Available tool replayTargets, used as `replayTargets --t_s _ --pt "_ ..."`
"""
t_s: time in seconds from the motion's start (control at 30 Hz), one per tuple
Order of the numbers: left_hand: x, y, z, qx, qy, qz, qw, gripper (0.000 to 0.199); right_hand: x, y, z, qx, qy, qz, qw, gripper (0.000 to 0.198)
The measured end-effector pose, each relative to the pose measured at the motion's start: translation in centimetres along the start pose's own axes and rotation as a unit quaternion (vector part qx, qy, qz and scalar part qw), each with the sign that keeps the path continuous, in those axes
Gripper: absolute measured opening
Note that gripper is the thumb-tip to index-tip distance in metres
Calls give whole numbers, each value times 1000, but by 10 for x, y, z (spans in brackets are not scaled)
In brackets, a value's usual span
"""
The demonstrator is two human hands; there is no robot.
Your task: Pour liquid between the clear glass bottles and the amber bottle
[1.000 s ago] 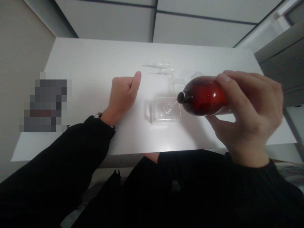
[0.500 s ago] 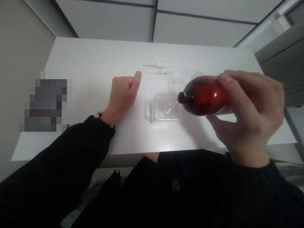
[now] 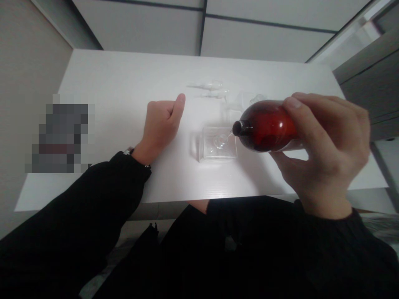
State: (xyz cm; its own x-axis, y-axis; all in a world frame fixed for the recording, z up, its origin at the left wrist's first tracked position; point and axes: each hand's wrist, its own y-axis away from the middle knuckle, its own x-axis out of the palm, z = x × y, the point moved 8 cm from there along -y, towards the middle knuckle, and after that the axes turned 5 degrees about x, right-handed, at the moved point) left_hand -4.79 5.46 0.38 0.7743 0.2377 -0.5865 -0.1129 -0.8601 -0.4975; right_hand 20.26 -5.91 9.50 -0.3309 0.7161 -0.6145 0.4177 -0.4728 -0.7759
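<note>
My right hand (image 3: 327, 145) is wrapped round a brown glass bottle (image 3: 271, 126), tipped so that its neck points left. From its mouth a thin stream of clear liquid runs down into a clear rectangular box (image 3: 220, 151). Rings spread in the liquid where the stream lands. To the left of the box, my left hand (image 3: 162, 122) rests on the table as a fist, back of the hand up, thumb along the side. No object shows in it, and its curled fingertips are hidden.
Two clear droppers (image 3: 208, 86) lie behind the box on the white table (image 3: 124, 74). Other clear pieces (image 3: 246, 99) lie partly behind the bottle. A pixelated dark object (image 3: 59, 139) is at the left. Cabinet panels (image 3: 140, 29) stand behind the table.
My right hand and the bottle have shifted very slightly left. The stream still runs into the clear box, and my left hand stays in place.
</note>
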Motion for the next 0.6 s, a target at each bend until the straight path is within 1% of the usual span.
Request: replayTargets --t_s 0.17,0.33,0.6 --pt "0 0 -1 -12 1 5 1000 68 0 0 0 1 4 1 1000 61" --pt "-2 1 -4 0 -3 -2 1000 66 -1 0 1 -3 -6 0 1000 58" --pt "-1 0 -2 6 -6 -4 1000 67 -1 0 1 -10 -1 -6 1000 55"
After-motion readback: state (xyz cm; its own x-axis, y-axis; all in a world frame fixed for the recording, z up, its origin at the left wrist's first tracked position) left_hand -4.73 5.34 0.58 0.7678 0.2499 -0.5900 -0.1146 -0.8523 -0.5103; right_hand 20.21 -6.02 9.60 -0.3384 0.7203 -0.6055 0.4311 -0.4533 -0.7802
